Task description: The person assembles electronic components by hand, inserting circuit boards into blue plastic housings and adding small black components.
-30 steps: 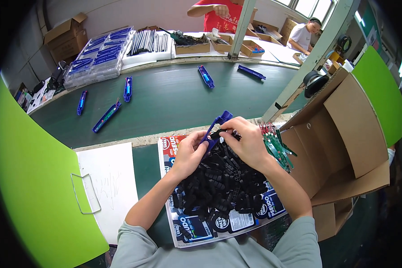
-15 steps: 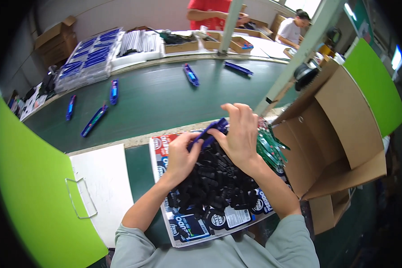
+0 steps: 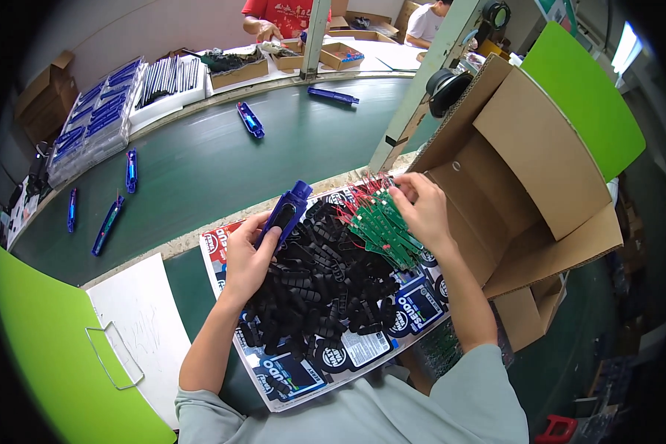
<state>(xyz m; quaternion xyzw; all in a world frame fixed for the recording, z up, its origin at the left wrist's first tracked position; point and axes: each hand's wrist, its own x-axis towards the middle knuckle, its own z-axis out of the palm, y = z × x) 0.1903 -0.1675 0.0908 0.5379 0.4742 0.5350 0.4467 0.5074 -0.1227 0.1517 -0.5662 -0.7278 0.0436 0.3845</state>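
Blue casing — trough-shaped, ridged black pieces, slim boards

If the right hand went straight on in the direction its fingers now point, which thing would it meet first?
Most likely the thin red wires at the upper ends of the green circuit boards. The right hand is right beside them, perhaps touching; one view leaves depth unclear.

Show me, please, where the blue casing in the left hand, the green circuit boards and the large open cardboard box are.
Blue casing (image 3: 293, 202), head view: on the shell, toward its far end.
Green circuit boards (image 3: 381, 229), head view: on boards mid-pile.
Open cardboard box (image 3: 544, 157), head view: on its large flap.
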